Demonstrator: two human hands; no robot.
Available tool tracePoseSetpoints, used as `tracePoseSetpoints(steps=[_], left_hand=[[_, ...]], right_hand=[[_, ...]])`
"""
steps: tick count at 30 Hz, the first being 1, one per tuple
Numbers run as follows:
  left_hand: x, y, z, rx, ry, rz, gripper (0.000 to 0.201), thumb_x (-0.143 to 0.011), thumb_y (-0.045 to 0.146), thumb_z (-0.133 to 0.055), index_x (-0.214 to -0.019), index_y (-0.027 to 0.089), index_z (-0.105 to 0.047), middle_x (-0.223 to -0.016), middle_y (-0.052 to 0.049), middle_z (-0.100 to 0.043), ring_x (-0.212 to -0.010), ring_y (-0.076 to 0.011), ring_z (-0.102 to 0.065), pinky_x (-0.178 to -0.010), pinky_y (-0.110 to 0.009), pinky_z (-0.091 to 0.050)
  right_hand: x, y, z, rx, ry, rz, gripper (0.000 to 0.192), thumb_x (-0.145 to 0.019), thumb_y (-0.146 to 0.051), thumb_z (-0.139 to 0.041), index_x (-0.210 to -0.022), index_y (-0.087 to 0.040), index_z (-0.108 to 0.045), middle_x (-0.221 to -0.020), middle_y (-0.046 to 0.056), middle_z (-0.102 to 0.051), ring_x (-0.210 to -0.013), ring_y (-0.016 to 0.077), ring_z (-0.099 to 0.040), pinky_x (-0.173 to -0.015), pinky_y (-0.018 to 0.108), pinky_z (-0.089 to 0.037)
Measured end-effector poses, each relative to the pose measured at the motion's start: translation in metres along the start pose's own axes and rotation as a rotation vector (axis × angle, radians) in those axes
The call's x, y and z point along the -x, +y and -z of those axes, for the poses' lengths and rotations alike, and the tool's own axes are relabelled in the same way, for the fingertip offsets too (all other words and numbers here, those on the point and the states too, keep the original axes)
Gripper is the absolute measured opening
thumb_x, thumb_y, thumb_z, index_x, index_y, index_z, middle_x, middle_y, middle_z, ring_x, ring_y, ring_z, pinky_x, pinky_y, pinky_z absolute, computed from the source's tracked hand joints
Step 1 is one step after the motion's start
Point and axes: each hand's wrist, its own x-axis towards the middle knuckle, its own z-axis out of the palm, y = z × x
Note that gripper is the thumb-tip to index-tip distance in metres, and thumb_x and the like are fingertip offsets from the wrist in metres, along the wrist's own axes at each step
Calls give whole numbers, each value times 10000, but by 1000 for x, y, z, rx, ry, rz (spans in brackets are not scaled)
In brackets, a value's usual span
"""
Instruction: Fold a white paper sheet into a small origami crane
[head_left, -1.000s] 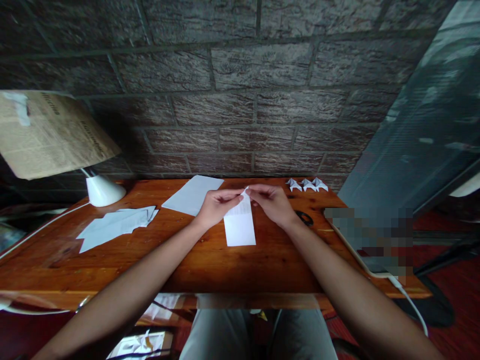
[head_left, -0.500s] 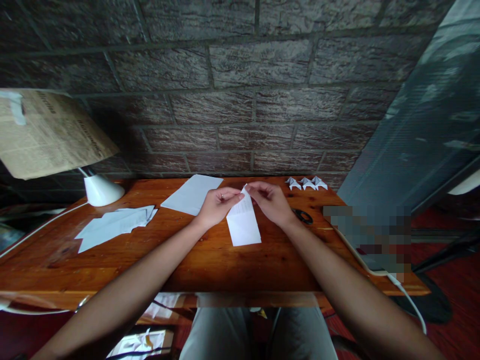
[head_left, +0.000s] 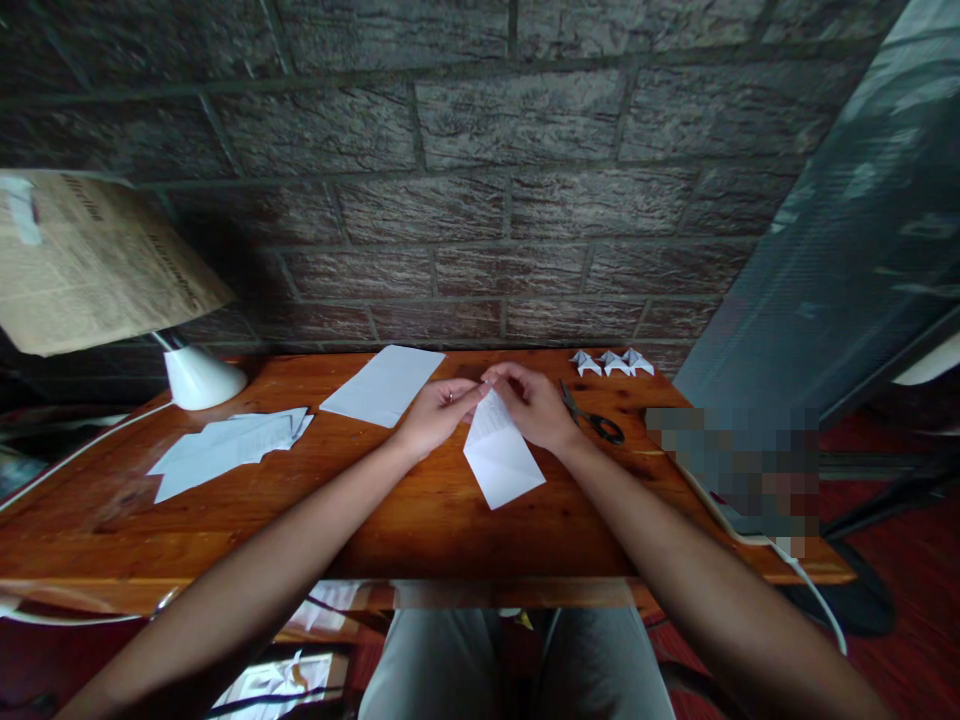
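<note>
A creased, partly folded sheet of white paper (head_left: 504, 462) hangs over the middle of the wooden table, its lower end angled to the right. Faint print shows on its upper part. My left hand (head_left: 441, 412) pinches the top of the sheet from the left, a ring on one finger. From the right, my right hand (head_left: 529, 404) also pinches that top end, and the fingertips of both hands meet there. The paper's tip is hidden between the fingers. Black-handled scissors (head_left: 600, 424) lie beside my right wrist.
Behind the left hand lies a white paper stack (head_left: 384, 384); loose sheets (head_left: 229, 445) lie farther left near a white lamp (head_left: 196, 378). Three folded paper figures (head_left: 613, 364) stand at the back right. A blurred-out device (head_left: 739, 480) with a white cable sits at the right edge.
The paper has turned, its lower end swinging to the right. My right hand has shifted slightly left, closer to my left hand, and more of the scissors shows.
</note>
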Motion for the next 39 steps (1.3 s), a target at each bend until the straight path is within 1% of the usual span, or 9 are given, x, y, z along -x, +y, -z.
tracePoseSetpoints(steps=[3, 8, 12, 16, 19, 24, 29, 35, 39], left_hand=[[0, -2, 0, -15, -10, -21, 448, -752, 612, -659, -747, 164, -677, -616, 18, -599, -568, -95, -506, -549, -217, -384], [2, -4, 0, -182, -27, -96, 408, -838, 574, -576, -790, 171, -610, -539, 50, -481, -476, -73, -394, -462, -211, -267], [3, -3, -1, -241, -19, -120, 386, -872, 553, -534, -794, 178, -575, -548, 49, -477, -474, -74, -396, -450, -207, -265], [4, -2, -1, -293, -25, -136, 384, -877, 552, -525, -807, 178, -580, -561, 47, -487, -489, -77, -404, -463, -208, -279], [4, -3, -1, -332, -11, -139, 379, -886, 543, -514, -783, 181, -561, -560, 52, -457, -504, -76, -384, -474, -213, -268], [3, -5, 0, -362, -15, -111, 426, -886, 549, -504, -670, 184, -466, -548, 58, -383, -513, -73, -340, -480, -226, -233], [4, -5, -2, -422, -4, -120, 423, -906, 537, -465, -672, 185, -455, -555, 57, -381, -526, -78, -341, -500, -235, -237], [5, -2, -2, -502, 28, -154, 419, -914, 518, -457, -662, 184, -461, -553, 56, -380, -535, -82, -353, -524, -239, -254], [4, -2, -1, -486, 38, -161, 428, -907, 526, -466, -651, 184, -462, -546, 56, -385, -533, -83, -356, -524, -239, -256]], right_hand=[[1, -1, -2, -29, 1, -24, 228, -855, -374, -559, -856, -192, -697, -826, 21, -687, -747, 152, -589, -686, 262, -445], [-1, -3, -2, -114, 36, -94, 222, -808, -365, -575, -787, -179, -694, -771, 14, -680, -713, 144, -576, -673, 263, -441], [-1, -3, -3, -230, 62, -173, 258, -760, -435, -644, -751, -182, -690, -716, 4, -669, -717, 147, -572, -677, 267, -448], [-2, -2, -2, -322, 15, -236, 306, -694, -485, -734, -770, -190, -699, -749, 2, -678, -712, 142, -578, -703, 284, -461], [-3, -2, -1, -304, 24, -214, 345, -686, -518, -746, -773, -187, -699, -764, 7, -679, -710, 141, -577, -707, 289, -454], [-4, -3, 0, -231, 112, -142, 429, -714, -590, -710, -775, -167, -682, -685, -4, -632, -661, 129, -537, -648, 265, -433], [-5, -3, 2, -246, 154, -163, 432, -725, -587, -709, -750, -158, -667, -624, -25, -573, -604, 109, -491, -604, 255, -405], [-4, -4, 3, -353, 94, -222, 439, -692, -596, -738, -720, -166, -655, -629, -25, -582, -602, 108, -510, -612, 257, -441], [-4, -5, 4, -295, 121, -184, 452, -711, -615, -716, -724, -168, -649, -621, -25, -574, -587, 108, -487, -589, 255, -419]])
